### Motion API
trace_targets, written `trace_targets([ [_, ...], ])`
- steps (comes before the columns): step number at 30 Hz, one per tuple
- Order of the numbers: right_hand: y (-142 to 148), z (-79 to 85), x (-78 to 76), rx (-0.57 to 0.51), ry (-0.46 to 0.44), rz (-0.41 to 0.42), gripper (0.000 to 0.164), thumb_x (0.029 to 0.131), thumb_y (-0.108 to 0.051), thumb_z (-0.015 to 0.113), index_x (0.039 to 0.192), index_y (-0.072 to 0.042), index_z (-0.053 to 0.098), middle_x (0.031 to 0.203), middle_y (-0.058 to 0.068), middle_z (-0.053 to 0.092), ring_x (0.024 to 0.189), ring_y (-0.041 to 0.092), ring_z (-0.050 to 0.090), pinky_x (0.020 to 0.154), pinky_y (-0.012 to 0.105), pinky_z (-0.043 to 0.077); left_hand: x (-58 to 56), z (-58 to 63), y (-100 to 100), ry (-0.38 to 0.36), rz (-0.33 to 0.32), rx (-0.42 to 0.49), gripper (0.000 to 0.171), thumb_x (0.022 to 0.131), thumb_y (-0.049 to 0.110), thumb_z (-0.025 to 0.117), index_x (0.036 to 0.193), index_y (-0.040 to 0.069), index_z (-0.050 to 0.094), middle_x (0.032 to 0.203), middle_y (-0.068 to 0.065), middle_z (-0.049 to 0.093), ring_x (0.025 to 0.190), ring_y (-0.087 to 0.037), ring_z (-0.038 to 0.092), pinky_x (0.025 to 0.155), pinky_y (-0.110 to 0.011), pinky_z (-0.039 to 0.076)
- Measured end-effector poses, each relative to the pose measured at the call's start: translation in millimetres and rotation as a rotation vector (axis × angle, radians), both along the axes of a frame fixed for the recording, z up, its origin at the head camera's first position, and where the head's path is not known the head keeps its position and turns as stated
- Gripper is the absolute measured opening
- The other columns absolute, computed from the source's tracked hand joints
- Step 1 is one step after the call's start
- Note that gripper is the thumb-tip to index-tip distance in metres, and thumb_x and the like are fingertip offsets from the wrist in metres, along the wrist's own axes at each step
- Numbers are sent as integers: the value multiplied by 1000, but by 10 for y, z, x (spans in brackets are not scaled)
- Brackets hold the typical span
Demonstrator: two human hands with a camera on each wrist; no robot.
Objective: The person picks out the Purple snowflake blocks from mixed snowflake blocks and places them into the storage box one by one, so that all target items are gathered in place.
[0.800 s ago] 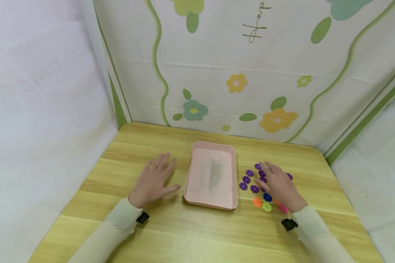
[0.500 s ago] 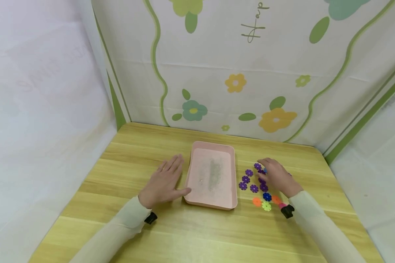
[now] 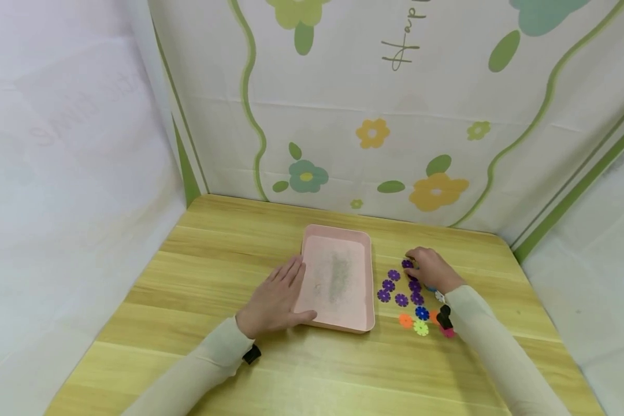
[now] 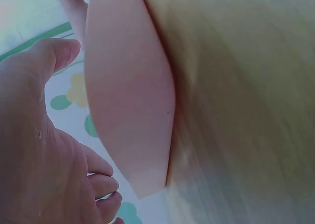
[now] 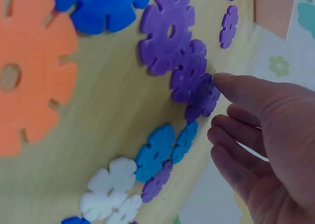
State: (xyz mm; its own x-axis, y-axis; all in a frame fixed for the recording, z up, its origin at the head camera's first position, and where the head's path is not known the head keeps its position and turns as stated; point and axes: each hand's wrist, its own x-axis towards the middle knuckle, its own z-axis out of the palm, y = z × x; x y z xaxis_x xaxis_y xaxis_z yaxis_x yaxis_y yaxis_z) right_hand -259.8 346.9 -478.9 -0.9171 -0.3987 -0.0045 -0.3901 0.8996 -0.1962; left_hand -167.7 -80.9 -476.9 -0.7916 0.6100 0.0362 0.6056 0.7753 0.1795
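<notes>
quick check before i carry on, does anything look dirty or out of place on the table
Yes: a grey-green smudge inside the pink tray. It looks odd against the plain pink around it, perhaps dirt or wear. Nothing else stands out.

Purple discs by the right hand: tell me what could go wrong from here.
In the right wrist view, several purple discs overlap near the right hand, so picking one might drag its neighbours. In the head view, the black wrist device partly covers an orange disc and could brush it aside. The left hand is at the left edge of the pink tray; a push might slide it toward the discs.
</notes>
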Motion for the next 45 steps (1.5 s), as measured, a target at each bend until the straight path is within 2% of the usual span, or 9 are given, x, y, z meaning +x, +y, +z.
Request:
trace_targets([
  [3,21,-44,-19,-3,6,-13,25,94,-10,79,113,6,73,99,17,76,86,27,70,77,46,60,16,-1,8,-9,4,4,107,100,74,47,165,-7,21,176,-24,16,165,-39,18,132,-55,26],
  [5,24,-58,-21,-12,4,-24,29,95,-10,78,117,7,73,107,21,76,96,34,73,86,51,62,26,0,8,-18,11,8,107,99,74,47,165,-7,21,176,-24,15,165,-39,17,132,-55,26],
  [8,28,-54,-34,-40,-26,-50,32,96,-10,77,121,9,72,112,24,76,102,38,74,90,53,62,33,-3,13,-44,22,14,109,99,74,49,166,-6,19,177,-22,12,165,-38,15,132,-56,26],
  [14,72,5,-114,-109,-138,-81,32,95,-12,77,119,10,72,104,21,77,90,28,73,82,47,64,40,-33,17,-58,28,12,110,98,75,51,165,-6,20,177,-22,14,165,-38,16,131,-55,27],
  [19,122,31,-210,-113,-209,-93,30,94,-16,80,116,4,76,101,14,79,90,23,73,86,47,63,56,-49,23,-50,24,1,109,98,76,49,165,-6,21,176,-23,15,165,-39,18,131,-55,28],
  [23,157,39,-264,-109,-243,-87,23,94,-18,81,109,-2,78,100,9,79,91,21,73,88,48,62,72,-43,37,-58,22,9,110,98,77,49,165,-6,21,176,-23,14,165,-39,18,131,-55,28],
  [26,162,52,-279,-117,-282,-94,16,94,-18,82,104,-6,79,96,5,78,87,17,70,85,43,62,86,-34,47,-60,25,2,111,97,78,48,165,-6,21,176,-23,14,165,-39,18,131,-55,27],
  [31,137,116,-279,-164,-352,-100,8,97,-11,77,100,-4,78,93,7,77,80,18,68,77,35,59,103,-23,53,-47,29,-13,111,97,78,48,165,-6,22,176,-23,15,164,-39,19,131,-55,28],
  [45,62,330,-265,-130,-369,-66,12,103,-11,68,99,-4,77,95,12,77,79,26,68,67,28,55,108,-1,46,-2,28,-28,110,97,77,50,163,-7,27,174,-25,21,163,-40,24,129,-55,32],
])
